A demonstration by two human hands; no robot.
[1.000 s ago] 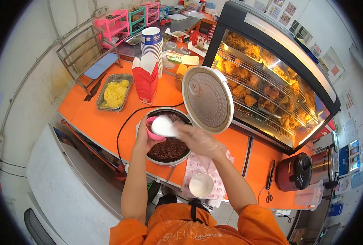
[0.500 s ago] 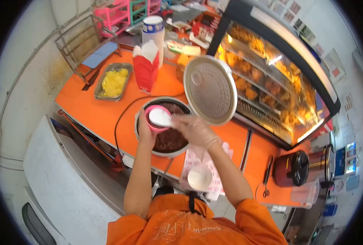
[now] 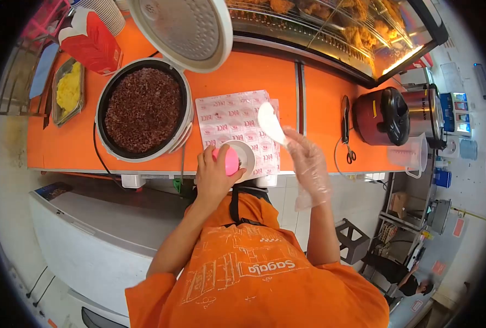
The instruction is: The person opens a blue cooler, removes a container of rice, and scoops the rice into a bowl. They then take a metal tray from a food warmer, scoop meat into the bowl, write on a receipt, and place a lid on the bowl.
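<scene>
My left hand (image 3: 212,176) grips a pink cup (image 3: 230,160), tipped over a white paper bowl (image 3: 248,156) at the counter's front edge. What is inside the cup is hidden. In a clear plastic glove, my right hand (image 3: 311,168) holds a white rice paddle (image 3: 270,121), raised to the right of the bowl. Under the bowl lies pink-and-white printed paper (image 3: 225,116). To the left, a rice cooker (image 3: 186,116) stands with its lid (image 3: 185,34) up, full of dark reddish-brown rice (image 3: 143,108).
A lit display case (image 3: 330,39) of fried food borders the back. Left are a red carton (image 3: 96,48) and a tray with yellow food (image 3: 68,92). Scissors (image 3: 351,154), a maroon cooker (image 3: 370,119) and a clear jug (image 3: 410,156) stand right. Another person (image 3: 389,271) is far right.
Both hands have moved from above the rice cooker to the right. The pink cup is now tipped at the paper bowl, and the paddle is away from the cup. The view has shifted right.
</scene>
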